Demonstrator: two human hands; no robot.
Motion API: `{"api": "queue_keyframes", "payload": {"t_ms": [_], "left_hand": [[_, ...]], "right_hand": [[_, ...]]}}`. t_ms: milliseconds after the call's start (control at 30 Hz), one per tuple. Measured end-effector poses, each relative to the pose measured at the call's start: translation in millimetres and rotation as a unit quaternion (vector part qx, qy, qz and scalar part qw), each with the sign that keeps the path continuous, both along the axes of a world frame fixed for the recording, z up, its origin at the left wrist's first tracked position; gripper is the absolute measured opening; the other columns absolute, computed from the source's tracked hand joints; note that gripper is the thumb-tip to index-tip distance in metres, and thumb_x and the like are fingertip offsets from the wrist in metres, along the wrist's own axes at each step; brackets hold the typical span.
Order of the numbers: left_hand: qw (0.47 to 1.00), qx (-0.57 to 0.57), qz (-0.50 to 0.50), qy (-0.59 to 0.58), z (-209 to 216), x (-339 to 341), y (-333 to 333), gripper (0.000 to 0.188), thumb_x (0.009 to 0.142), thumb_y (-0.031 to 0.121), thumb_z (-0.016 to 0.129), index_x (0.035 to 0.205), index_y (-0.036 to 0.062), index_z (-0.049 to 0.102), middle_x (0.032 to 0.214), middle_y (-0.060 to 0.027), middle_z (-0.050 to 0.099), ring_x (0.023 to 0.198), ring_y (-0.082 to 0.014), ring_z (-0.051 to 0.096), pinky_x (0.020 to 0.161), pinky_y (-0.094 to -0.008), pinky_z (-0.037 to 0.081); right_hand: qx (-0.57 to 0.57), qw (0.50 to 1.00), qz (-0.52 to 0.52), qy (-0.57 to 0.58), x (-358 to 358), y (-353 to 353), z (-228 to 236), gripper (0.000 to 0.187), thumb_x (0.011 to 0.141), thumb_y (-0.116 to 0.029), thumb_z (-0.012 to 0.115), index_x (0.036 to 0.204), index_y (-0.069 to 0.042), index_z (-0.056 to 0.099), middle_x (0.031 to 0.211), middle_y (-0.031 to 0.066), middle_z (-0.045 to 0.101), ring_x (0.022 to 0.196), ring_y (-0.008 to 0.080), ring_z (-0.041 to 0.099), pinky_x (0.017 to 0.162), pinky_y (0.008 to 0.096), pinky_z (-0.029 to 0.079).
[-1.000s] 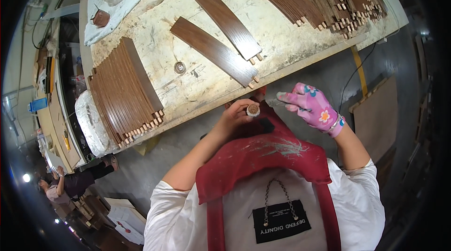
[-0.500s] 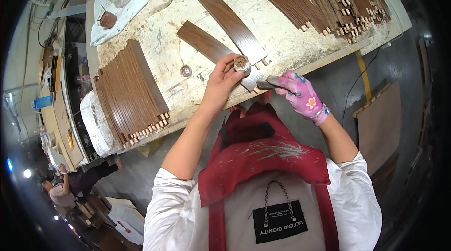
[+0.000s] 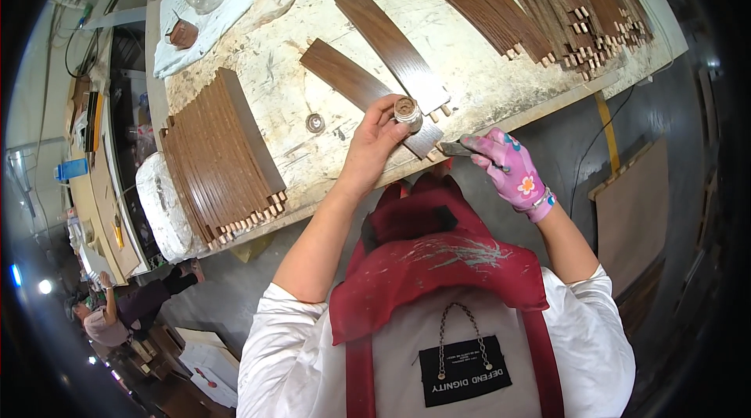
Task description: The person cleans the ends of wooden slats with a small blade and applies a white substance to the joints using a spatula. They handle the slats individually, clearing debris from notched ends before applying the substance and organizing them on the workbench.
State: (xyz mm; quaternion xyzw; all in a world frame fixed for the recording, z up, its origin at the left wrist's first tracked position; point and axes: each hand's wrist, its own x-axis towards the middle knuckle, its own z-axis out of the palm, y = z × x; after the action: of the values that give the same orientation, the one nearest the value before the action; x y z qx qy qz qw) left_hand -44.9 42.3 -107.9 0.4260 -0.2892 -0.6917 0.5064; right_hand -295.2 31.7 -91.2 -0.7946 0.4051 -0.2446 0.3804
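Brown paste [image 3: 406,107] in small jar [image 3: 411,123] | hands: left [image 3: 375,142] wrapped round jar; right [image 3: 507,165] (gloved) pinching dark scraper [image 3: 454,149]

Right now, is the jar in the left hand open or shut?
Open: the jar is uncovered at the top, and brown material shows inside.

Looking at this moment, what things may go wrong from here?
Drips: the bare left hand holds an open jar of brown material, seemingly over the nearer board, so some might fall on it.
Nicks: the gloved right hand holds a dark flat tool close to that board's pegs and could mark them.
Knocks: that board's end lies near the edge of the table, so a bump might shift it.
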Motion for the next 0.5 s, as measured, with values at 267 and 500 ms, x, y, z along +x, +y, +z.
{"api": "queue_keyframes", "payload": {"t_ms": [267,500], "left_hand": [[1.0,-0.002,-0.003,-0.002,1.9,-0.5,-0.8,0.043,0.092,0.005,0.054,0.132,0.0018,0.039,0.125,-0.0099,0.05,0.116,-0.0173,0.05,0.1,-0.0304,0.042],[1.0,0.007,-0.011,-0.011,5.8,-0.3,-1.5,0.044,0.093,0.007,0.055,0.133,0.0024,0.039,0.125,-0.009,0.05,0.114,-0.0166,0.05,0.099,-0.03,0.042]], "right_hand": [[0.053,0.999,-0.002,0.005,8.1,-1.4,-6.8,0.032,0.085,-0.009,0.058,0.116,-0.008,0.062,0.086,0.0141,0.054,0.082,0.0302,0.058,0.076,0.0362,0.047],[0.058,0.996,-0.033,-0.053,-5.1,5.9,-7.6,0.031,0.087,-0.015,0.059,0.117,-0.005,0.062,0.086,0.0114,0.058,0.084,0.027,0.059,0.079,0.0358,0.046]]}}
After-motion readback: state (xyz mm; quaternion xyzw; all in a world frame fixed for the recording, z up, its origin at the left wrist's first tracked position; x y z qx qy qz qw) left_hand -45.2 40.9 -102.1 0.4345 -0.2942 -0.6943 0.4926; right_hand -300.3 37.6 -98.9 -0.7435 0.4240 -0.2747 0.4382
